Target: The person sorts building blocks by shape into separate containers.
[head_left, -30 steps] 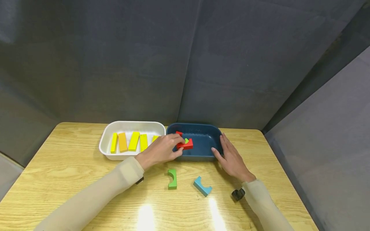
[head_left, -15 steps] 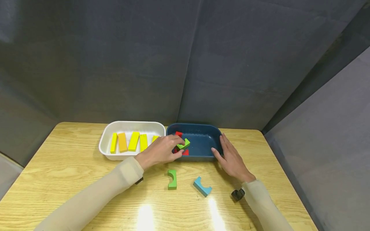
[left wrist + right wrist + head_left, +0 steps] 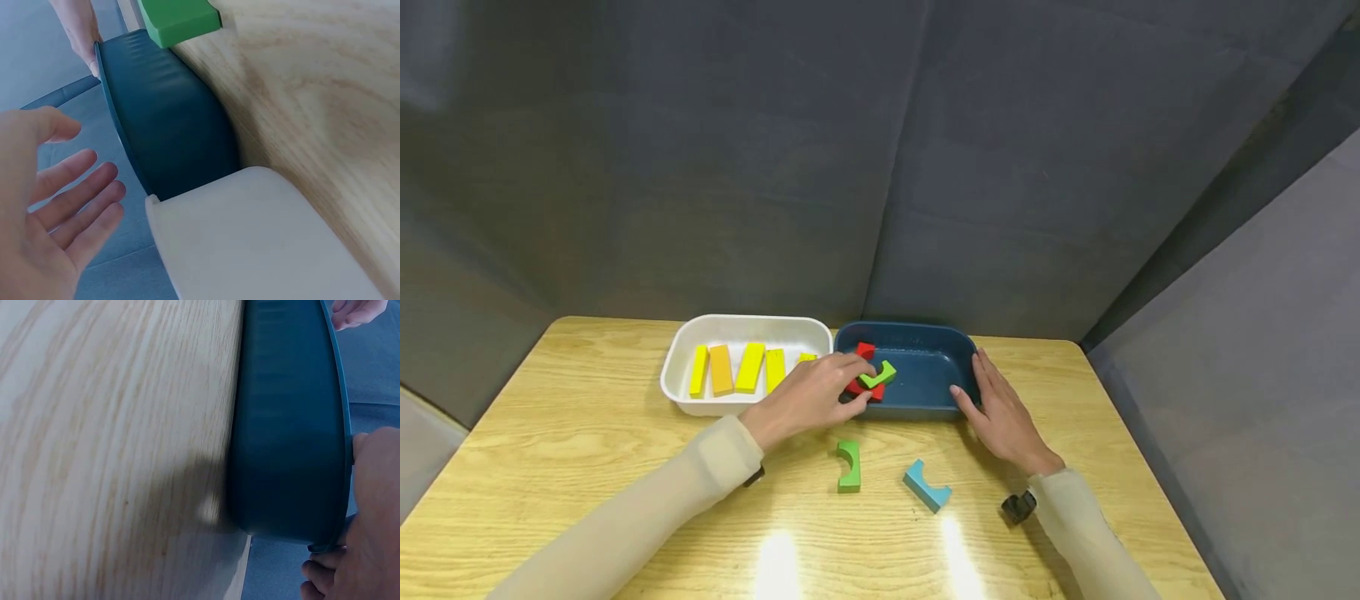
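Observation:
My left hand (image 3: 820,390) reaches over the left end of a dark blue tray (image 3: 931,372). In the left wrist view, that hand (image 3: 56,219) has its fingers spread and relaxed, with nothing between them. Just by its fingertips, a green arch block (image 3: 883,374) lies on red block pieces (image 3: 877,392) inside the tray. Another red piece (image 3: 866,350) shows behind them. My right hand (image 3: 1003,417) rests against the tray's right end, fingers straight and thumb at the front rim. In the right wrist view, this hand (image 3: 378,512) touches the tray's corner.
A white tray (image 3: 688,406) with several yellow blocks (image 3: 750,368) and an orange block (image 3: 721,370) adjoins the blue tray on the left. A second green arch block (image 3: 852,468) and a light blue arch block (image 3: 928,487) lie on the wooden table (image 3: 625,450) in front.
A second ago the left hand held a red arch block above the tray. It was lowered and released, and now lies by the green one. The right hand has stayed put.

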`<state>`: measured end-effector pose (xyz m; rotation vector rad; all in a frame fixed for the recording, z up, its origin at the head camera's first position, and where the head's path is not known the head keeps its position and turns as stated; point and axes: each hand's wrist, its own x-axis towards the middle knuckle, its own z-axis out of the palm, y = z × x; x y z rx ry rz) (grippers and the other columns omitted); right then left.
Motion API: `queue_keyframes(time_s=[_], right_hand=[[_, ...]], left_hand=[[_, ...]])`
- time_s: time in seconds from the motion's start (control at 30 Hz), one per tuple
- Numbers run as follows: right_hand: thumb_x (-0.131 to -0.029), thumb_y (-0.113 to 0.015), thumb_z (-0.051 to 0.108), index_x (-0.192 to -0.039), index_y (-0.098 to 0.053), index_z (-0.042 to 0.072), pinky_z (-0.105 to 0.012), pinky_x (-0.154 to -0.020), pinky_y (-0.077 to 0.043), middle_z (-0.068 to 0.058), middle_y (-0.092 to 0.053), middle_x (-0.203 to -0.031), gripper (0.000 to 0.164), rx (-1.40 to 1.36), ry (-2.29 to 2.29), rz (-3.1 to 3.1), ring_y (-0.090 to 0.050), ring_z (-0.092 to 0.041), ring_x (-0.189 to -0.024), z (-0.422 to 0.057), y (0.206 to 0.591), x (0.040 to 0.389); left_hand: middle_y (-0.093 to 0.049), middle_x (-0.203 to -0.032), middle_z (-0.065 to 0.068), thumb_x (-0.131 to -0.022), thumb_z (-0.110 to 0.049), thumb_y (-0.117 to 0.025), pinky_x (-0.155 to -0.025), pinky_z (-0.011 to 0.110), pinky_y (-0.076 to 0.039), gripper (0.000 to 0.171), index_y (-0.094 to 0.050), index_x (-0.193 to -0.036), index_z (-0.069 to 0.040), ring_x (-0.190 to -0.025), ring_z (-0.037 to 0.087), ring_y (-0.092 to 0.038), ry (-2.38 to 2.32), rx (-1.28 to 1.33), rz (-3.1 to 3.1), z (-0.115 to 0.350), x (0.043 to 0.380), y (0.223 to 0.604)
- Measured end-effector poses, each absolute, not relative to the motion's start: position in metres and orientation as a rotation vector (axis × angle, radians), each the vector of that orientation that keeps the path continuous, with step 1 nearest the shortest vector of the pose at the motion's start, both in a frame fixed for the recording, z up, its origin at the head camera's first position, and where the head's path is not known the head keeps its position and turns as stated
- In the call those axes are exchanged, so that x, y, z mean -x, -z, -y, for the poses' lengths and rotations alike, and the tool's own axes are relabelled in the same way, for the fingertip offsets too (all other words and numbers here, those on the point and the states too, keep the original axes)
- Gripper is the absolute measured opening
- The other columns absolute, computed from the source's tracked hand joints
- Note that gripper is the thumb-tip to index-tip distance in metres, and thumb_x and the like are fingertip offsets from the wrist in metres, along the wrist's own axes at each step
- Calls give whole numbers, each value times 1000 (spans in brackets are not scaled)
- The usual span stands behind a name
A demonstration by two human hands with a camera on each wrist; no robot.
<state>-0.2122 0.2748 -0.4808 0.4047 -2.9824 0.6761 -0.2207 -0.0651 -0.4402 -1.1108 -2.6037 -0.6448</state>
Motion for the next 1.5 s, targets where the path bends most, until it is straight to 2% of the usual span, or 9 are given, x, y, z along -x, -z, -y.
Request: queue_keyframes(time_s=[0.1,0.17,0.33,0.53,0.83,1.03,1.13,1.27,1.5], right_hand=[[-114,-41,55,-171,-13,0,-64,-130,-17,-15,-5,-180,84,-399,-677,2983,-14,-42,-164,-276,482,211],[-114,-41,55,-171,-13,0,-64,-129,-18,-15,-4,-180,84,-395,-677,2985,-14,-42,-164,-276,483,211],[-114,-41,56,-171,-13,1,-64,-129,-18,-15,-5,-180,84,-392,-669,2985,-15,-43,-164,-276,483,212],[-114,-41,56,-171,-13,1,-64,-129,-18,-15,-5,-180,84,-395,-666,2981,-15,-42,-164,-275,482,213],[-114,-40,56,-171,-12,2,-64,-129,-18,-14,-4,-180,84,-390,-666,2983,-14,-42,-164,-275,482,212],[-114,-40,56,-171,-13,2,-64,-129,-19,-14,-4,-180,84,-399,-664,2980,-16,-43,-163,-275,481,213],[-114,-41,55,-171,-13,1,-64,-129,-18,-15,-4,-180,83,-406,-666,2978,-15,-43,-164,-275,481,213],[-114,-40,55,-171,-12,1,-64,-129,-18,-14,-4,-180,83,-415,-668,2978,-15,-43,-164,-276,482,215],[-114,-39,56,-171,-12,2,-63,-130,-17,-14,-3,-180,83,-410,-663,2985,-14,-42,-164,-276,483,214]], left_hand=[[-74,-128,8,-98,-28,-76,-60,21,-56,31,-76,-124,-10,-101,22,-73,618,1128,2573,68,216,441],[-74,-128,7,-98,-28,-76,-59,22,-56,31,-76,-123,-10,-100,22,-73,610,1137,2548,70,213,440],[-74,-127,6,-97,-27,-77,-67,26,-61,34,-75,-125,-9,-103,22,-73,621,1141,2486,74,204,438],[-73,-125,6,-96,-26,-79,-65,21,-59,35,-74,-126,-8,-96,18,-71,634,1139,2450,79,194,433],[-75,-124,6,-96,-27,-79,-62,21,-59,36,-75,-126,-8,-101,19,-73,651,1127,2395,83,178,425],[-76,-125,6,-94,-26,-81,-71,24,-63,39,-74,-128,-8,-107,20,-74,674,1106,2386,89,169,422],[-76,-124,5,-93,-26,-83,-72,23,-63,40,-74,-127,-8,-106,18,-74,690,1102,2379,92,165,423],[-76,-122,4,-91,-25,-85,-67,22,-61,39,-75,-124,-9,-103,18,-74,706,1093,2366,96,158,425],[-75,-124,3,-91,-26,-86,-75,26,-64,39,-74,-124,-10,-109,19,-74,741,1073,2382,101,146,428]])
